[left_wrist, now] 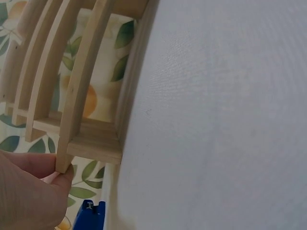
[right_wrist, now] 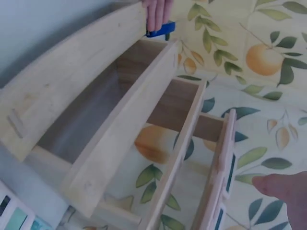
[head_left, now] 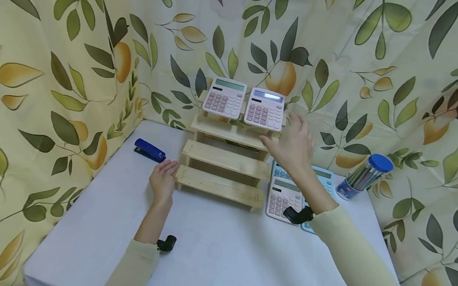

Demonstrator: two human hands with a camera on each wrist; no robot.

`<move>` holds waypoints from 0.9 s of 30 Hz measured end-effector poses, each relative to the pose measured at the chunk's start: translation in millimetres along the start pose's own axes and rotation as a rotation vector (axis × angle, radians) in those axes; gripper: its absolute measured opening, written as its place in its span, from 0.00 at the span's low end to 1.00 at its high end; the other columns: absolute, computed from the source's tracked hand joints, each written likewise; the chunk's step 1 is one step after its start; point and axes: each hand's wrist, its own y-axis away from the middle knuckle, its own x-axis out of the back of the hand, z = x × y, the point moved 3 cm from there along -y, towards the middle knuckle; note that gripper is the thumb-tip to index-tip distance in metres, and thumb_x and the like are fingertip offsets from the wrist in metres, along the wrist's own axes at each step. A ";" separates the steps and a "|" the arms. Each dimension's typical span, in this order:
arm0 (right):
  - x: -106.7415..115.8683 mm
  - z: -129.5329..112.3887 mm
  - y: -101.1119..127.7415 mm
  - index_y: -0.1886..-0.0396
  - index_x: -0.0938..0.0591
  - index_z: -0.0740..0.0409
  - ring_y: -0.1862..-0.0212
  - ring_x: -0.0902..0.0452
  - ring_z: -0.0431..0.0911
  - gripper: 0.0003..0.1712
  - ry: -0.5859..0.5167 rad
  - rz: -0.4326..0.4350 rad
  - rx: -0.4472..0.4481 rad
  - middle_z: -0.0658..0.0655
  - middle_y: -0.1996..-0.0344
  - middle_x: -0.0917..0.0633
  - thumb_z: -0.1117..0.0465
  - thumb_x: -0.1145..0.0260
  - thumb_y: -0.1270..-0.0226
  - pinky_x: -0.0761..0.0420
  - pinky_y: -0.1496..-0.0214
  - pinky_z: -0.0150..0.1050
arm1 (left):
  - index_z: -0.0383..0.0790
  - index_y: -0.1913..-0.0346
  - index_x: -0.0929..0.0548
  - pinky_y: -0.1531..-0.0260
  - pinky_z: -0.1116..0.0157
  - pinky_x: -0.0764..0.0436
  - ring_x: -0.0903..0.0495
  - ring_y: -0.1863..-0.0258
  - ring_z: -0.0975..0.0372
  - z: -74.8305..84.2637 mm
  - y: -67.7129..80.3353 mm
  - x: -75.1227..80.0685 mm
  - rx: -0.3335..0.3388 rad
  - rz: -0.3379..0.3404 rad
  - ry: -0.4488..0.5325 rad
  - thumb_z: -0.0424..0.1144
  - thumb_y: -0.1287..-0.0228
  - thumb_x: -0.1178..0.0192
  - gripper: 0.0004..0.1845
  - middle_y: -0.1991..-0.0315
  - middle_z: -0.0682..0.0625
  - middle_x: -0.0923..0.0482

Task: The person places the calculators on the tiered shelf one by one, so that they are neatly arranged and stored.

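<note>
A stepped wooden rack [head_left: 223, 161] stands at the middle of the white table [head_left: 217, 261]. Two pink calculators [head_left: 225, 97] [head_left: 265, 109] lean side by side on its top step. My right hand [head_left: 293, 144] hovers open in the air just right of the right-hand calculator, holding nothing; one of its fingertips [right_wrist: 283, 187] shows beside that calculator's edge [right_wrist: 218, 191]. My left hand [head_left: 163, 180] lies flat on the table, its fingers [left_wrist: 29, 191] touching the left end of the rack's [left_wrist: 81, 96] bottom step.
A blue stapler [head_left: 149, 150] lies left of the rack, close to my left hand. A third pink calculator [head_left: 283, 199] and a light blue one [head_left: 325, 177] lie on the table right of the rack. A blue-capped pencil tube [head_left: 366, 174] leans at the far right. Leaf-print curtains close in all sides.
</note>
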 end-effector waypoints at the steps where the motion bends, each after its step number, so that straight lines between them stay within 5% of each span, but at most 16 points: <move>1: 2.6 2.7 3.1 0.18 0.41 0.55 0.24 0.40 0.67 0.61 0.004 0.001 0.000 0.64 0.20 0.42 0.35 0.24 0.43 0.36 0.25 0.69 | 0.25 0.30 0.32 0.34 0.67 0.21 0.19 0.35 0.49 0.5 0.3 0.1 -0.003 0.001 0.004 0.08 0.44 0.62 0.36 0.37 0.32 0.22; 13: 22.7 58.0 47.4 0.18 0.42 0.59 0.26 0.40 0.72 0.61 0.065 -0.011 -0.025 0.68 0.21 0.42 0.38 0.23 0.41 0.35 0.30 0.76 | 0.25 0.30 0.33 0.34 0.67 0.22 0.20 0.35 0.49 0.3 0.8 0.2 -0.004 -0.009 -0.006 0.07 0.49 0.63 0.39 0.37 0.33 0.22; 27: 6.1 134.9 105.5 0.22 0.40 0.69 0.32 0.38 0.77 0.60 0.125 -0.072 -0.105 0.76 0.26 0.40 0.40 0.23 0.41 0.33 0.34 0.80 | 0.21 0.30 0.34 0.31 0.63 0.23 0.21 0.34 0.46 0.5 3.2 -0.2 -0.021 -0.018 0.031 0.09 0.39 0.60 0.32 0.36 0.29 0.24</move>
